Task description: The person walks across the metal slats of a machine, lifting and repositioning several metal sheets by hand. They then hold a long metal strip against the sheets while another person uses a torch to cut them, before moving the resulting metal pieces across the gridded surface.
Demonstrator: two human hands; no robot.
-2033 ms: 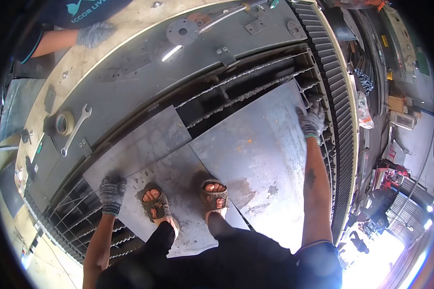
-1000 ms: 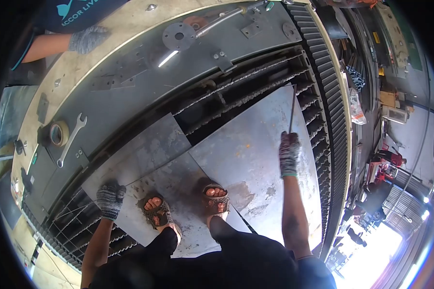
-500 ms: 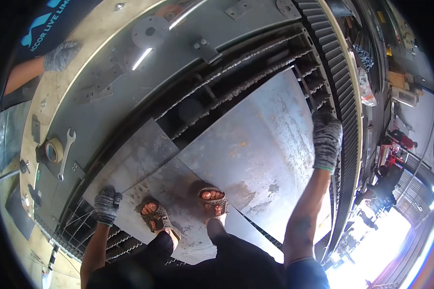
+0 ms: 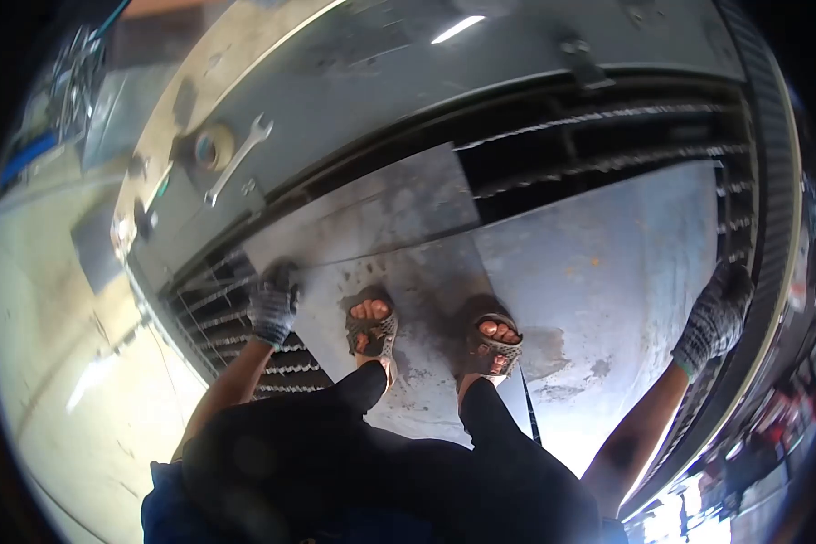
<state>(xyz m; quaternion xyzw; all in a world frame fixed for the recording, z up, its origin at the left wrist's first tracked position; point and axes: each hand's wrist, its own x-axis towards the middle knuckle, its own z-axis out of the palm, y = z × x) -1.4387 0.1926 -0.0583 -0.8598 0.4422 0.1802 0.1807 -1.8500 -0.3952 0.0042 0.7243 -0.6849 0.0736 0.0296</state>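
Observation:
Grey knit gloves cover both of my hands. My left hand (image 4: 273, 308) has its fingers curled over the left edge of a smaller metal plate (image 4: 381, 204). At the right edge of a large metal sheet (image 4: 626, 245), my right hand (image 4: 716, 317) has its fingers wrapped round that edge. Both pieces lie over dark slats with jagged edges (image 4: 589, 163). My feet, in open sandals (image 4: 372, 335), stand on the metal between my hands.
Beyond the slats a grey ledge (image 4: 354, 100) carries a wrench (image 4: 238, 159), a roll of tape (image 4: 214, 147) and a small bracket (image 4: 585, 62). A ribbed dark strip (image 4: 778, 172) curves along the right. Pale floor (image 4: 72, 299) shows at the left.
The view has turned, so the plates, my feet and both hands appear farther right. The other person's gloved hand at the upper left is out of view. Both my hands remain at the metal edges.

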